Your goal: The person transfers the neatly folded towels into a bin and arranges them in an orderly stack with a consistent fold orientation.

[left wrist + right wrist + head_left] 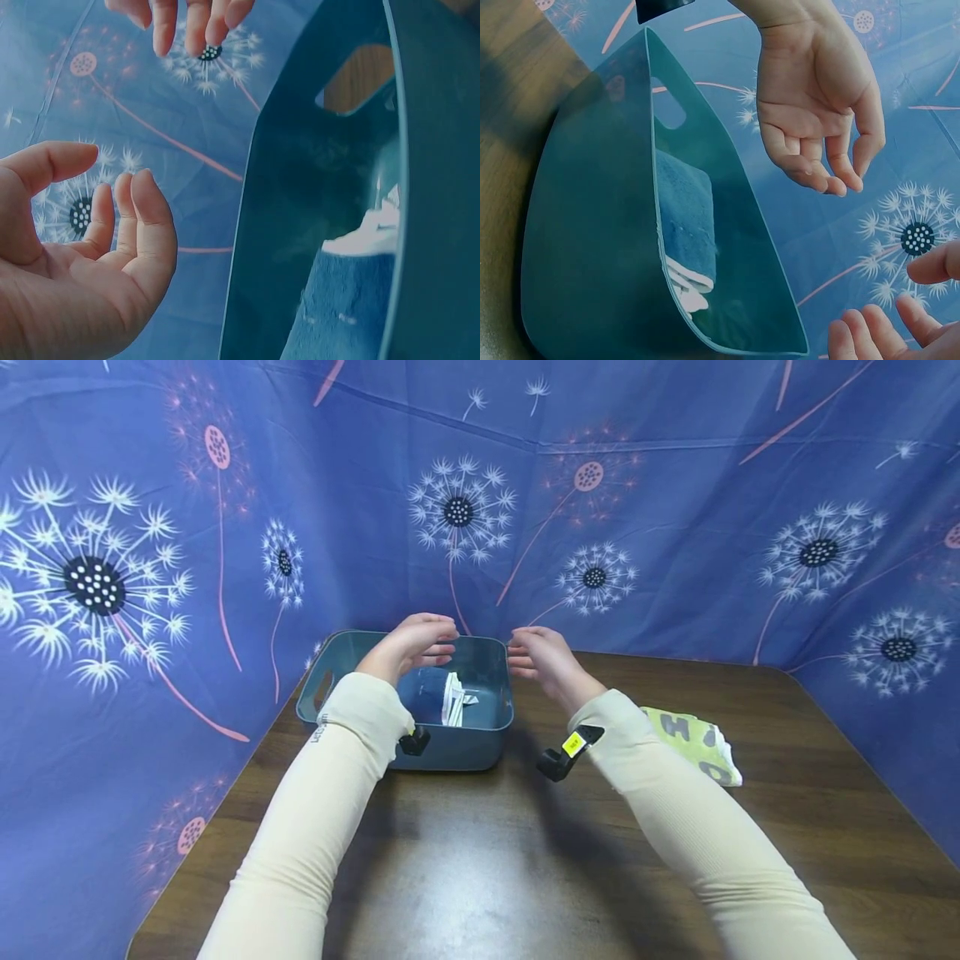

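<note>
My left hand hovers over the blue-green plastic bin, fingers loosely bent with nothing in them. Facing it, my right hand is raised by the bin's right end, also holding nothing. A gap separates the two palms. Inside the bin lies a folded blue cloth with a white edge. The left wrist view shows the left hand above the bin's rim, its thumb apart from its curved fingers. Only the right hand's fingers and thumb appear in the right wrist view.
A yellow-green cloth with grey letters lies on the brown wooden table, to the right of the right forearm. Blue dandelion-print fabric hangs behind the table and along both sides. Black camera mounts sit at the wrists.
</note>
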Demonstrator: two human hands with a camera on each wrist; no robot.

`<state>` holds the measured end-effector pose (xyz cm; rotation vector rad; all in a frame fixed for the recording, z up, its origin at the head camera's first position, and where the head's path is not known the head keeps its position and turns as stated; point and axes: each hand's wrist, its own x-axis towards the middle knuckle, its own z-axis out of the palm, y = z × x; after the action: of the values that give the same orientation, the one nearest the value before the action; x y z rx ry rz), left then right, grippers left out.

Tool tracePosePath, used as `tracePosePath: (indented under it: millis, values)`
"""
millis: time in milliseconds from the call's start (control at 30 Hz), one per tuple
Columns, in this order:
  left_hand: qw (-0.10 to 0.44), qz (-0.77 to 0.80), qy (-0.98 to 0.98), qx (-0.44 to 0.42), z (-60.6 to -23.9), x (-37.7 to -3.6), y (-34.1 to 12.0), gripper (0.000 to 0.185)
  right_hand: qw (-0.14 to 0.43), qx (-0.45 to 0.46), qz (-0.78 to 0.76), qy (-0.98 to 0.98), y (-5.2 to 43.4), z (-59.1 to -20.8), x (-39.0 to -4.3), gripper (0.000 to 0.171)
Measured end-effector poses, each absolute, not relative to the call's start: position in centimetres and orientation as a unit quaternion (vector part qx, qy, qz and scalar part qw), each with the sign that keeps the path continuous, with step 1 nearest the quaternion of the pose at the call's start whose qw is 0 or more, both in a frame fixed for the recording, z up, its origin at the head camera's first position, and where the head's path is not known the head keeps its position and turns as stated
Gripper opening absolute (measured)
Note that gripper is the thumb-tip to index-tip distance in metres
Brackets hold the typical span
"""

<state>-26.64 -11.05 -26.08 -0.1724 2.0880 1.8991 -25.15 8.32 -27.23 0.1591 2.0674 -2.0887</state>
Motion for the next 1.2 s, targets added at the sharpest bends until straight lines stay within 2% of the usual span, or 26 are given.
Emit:
tracePosePath:
  millis: [1200]
  values:
    - [0.167, 0.693, 0.701, -0.015, -26.5, -26.0, -2.8, 0.036, 0.061, 0.066, -0.683, 0.725, 14.4, -25.7, -24.2, 0.044]
